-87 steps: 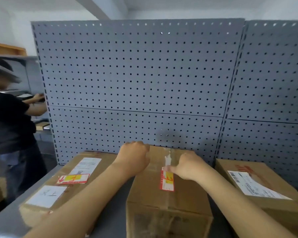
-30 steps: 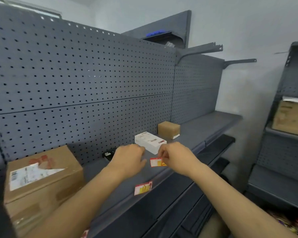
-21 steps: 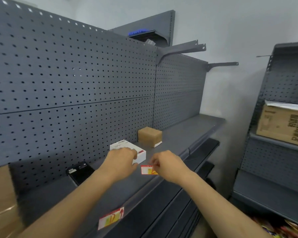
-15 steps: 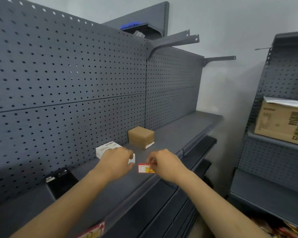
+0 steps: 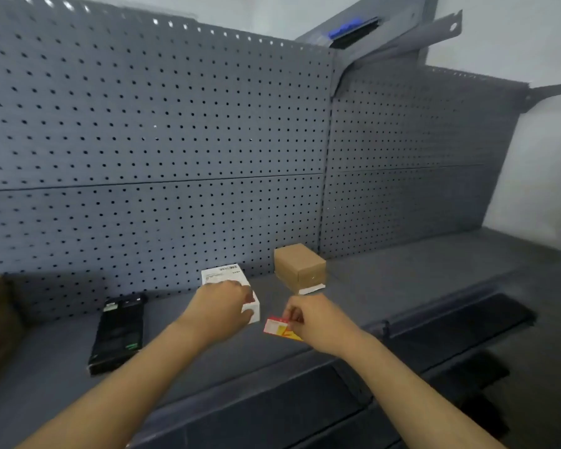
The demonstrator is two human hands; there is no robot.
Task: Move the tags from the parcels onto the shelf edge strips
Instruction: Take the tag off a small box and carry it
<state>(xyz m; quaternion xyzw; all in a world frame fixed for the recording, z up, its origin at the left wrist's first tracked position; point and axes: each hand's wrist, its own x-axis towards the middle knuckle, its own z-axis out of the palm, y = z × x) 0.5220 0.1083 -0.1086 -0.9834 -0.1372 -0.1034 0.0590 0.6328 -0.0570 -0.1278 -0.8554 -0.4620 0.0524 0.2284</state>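
Two hands above the shelf [image 5: 402, 286]: right hand [image 5: 318, 322] pinching a tag [image 5: 276, 327], left hand [image 5: 222, 307] curled, empty.

Red-and-yellow tag [image 5: 278, 328] (white patch), grey perforated pegboard [image 5: 162, 131].

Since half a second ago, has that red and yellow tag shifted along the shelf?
Yes. The red and yellow tag, pinched in the right hand, was left of the small brown box; now it hangs directly below it.
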